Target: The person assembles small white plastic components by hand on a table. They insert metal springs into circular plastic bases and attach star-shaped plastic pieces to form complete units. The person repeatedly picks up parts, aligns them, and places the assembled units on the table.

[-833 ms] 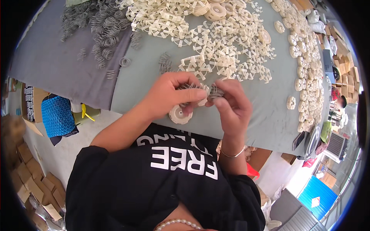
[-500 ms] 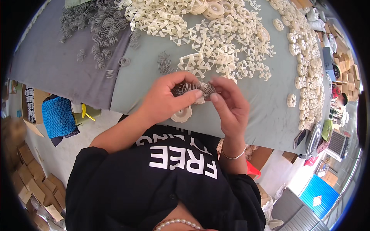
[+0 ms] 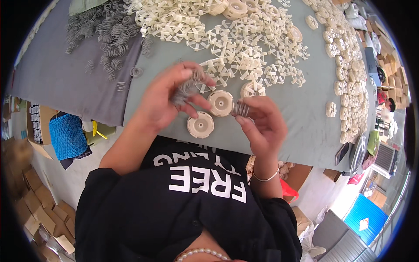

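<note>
Here I am on the head view, and the grey spring [image 3: 241,108] sits just right of centre, gripped between thumb and fingers of the right hand [image 3: 264,123]. Right beside it, a cream wheel [image 3: 221,103] faces up at me; whether spring and wheel touch, I can't tell. Over to the left hand [image 3: 165,97], slightly blurred: its fingers curl around a bunch of springs [image 3: 187,91], fingertips close to that wheel. Just below centre I've got a second wheel [image 3: 200,125] lying flat on the bench [image 3: 301,109], and a ring-shaped cream part [image 3: 253,90] above the right hand. Further out, top centre, a heap of pronged cream pieces [image 3: 244,48] sprawls wide. Upper left, there's a spring pile [image 3: 115,28] on grey cloth [image 3: 48,65]. And along the right side, rows of cream assemblies [image 3: 345,87] run down the bench edge.
</note>
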A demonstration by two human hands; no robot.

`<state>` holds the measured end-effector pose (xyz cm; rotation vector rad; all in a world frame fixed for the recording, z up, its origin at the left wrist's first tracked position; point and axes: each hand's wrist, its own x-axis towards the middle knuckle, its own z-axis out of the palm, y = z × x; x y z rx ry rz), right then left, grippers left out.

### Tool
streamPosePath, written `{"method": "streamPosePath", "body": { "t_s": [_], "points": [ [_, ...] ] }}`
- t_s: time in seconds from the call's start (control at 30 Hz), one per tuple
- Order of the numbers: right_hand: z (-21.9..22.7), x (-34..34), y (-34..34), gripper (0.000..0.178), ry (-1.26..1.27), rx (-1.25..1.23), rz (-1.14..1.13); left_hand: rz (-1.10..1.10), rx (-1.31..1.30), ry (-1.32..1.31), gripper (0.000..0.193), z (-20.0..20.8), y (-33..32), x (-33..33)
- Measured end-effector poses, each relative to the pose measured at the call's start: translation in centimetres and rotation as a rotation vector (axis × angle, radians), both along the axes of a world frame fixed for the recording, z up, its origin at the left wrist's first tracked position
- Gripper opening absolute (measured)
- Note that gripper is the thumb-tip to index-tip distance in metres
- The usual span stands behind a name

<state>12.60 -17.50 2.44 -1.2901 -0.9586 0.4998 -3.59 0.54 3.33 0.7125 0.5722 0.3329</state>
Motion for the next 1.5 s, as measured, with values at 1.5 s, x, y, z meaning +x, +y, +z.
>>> {"method": "streamPosePath", "body": {
  "t_s": [1.5],
  "points": [
    [2.0, -0.4, -0.6, 0.041, -0.435, -0.08, 0.171, -0.349, 0.055, 0.153, 0.02, 0.1, -3.1, -2.2]
  ]
}}
